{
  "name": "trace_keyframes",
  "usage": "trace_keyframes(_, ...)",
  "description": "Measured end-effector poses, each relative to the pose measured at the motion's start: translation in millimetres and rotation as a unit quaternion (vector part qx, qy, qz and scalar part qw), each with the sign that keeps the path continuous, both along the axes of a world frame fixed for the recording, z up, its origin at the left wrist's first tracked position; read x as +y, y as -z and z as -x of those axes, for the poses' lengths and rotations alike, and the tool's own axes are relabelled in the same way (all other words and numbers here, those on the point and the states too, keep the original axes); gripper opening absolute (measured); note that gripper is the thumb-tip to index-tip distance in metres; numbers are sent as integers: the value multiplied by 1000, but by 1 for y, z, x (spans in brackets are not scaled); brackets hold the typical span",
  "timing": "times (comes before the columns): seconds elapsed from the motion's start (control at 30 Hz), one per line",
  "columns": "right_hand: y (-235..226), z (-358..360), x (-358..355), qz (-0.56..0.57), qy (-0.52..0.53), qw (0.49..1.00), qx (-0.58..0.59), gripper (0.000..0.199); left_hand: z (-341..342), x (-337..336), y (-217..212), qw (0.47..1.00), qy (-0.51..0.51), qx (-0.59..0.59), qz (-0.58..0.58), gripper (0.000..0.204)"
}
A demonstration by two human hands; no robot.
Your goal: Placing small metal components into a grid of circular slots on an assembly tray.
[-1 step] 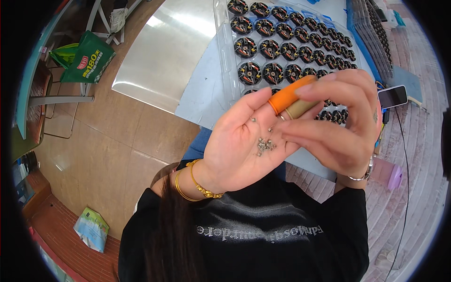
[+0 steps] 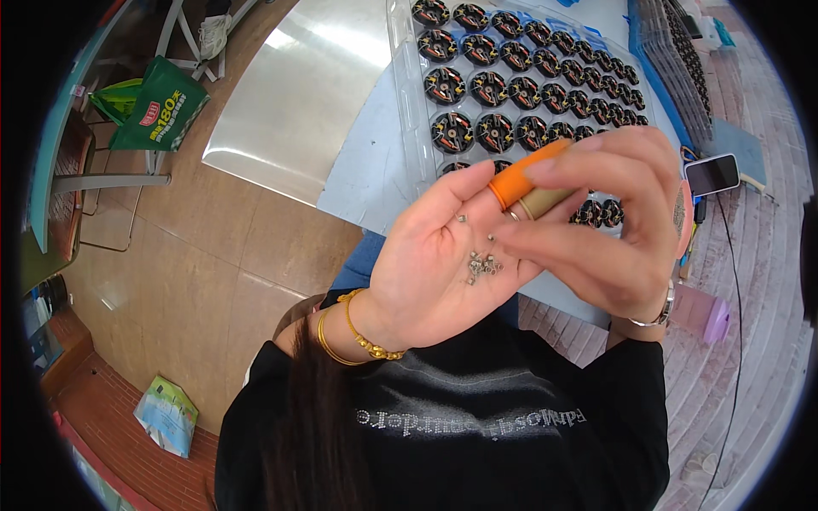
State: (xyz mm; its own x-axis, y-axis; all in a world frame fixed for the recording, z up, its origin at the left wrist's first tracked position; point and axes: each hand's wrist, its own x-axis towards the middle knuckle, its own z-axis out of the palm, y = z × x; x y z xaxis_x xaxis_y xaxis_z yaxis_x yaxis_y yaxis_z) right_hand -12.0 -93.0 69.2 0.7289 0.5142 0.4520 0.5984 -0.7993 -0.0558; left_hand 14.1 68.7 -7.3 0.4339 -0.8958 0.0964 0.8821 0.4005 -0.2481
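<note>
My left hand (image 2: 417,272) is palm up, fingers extended, with a small cluster of tiny shiny metal parts (image 2: 480,264) lying on the palm. A single such metal piece (image 2: 461,219) sits apart near the thumb base. An orange finger cot (image 2: 518,177) and a tan finger cot (image 2: 542,201) cover two of its fingertips. Over that palm reaches my right hand (image 2: 618,221), its lower fingertips closed together beside another tiny piece (image 2: 491,238). What lies between those fingertips is hidden and blurred. Its upper fingertip overlaps the orange cot.
Beyond my hands, a clear plastic tray (image 2: 415,128) carries rows of round black components (image 2: 490,88) with coloured wires. A phone (image 2: 712,175) lies to the right, with a pink-purple container (image 2: 703,317) lower down. At left are a metal sheet (image 2: 273,128) and a green bag (image 2: 162,106).
My right fingertips have shifted slightly left over the left palm, toward the tiny piece. The left hand has hardly moved.
</note>
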Motion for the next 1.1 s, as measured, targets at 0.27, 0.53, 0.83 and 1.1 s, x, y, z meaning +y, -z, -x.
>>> trace_keyframes(0.27,0,2,3,-10,3,998,59,27,-1,2,-1,1000,17,-1,-24,58)
trace_keyframes(0.53,-4,2,5,-40,25,987,152,25,0,3,-1,999,-17,-10,-28,60)
trace_keyframes(0.83,-5,-10,-14,-107,77,986,104,23,-35,30,1,982,-179,16,-53,61)
trace_keyframes(1.1,30,-26,-14,-30,14,989,141,21,-64,46,27,969,-225,-87,44,62)
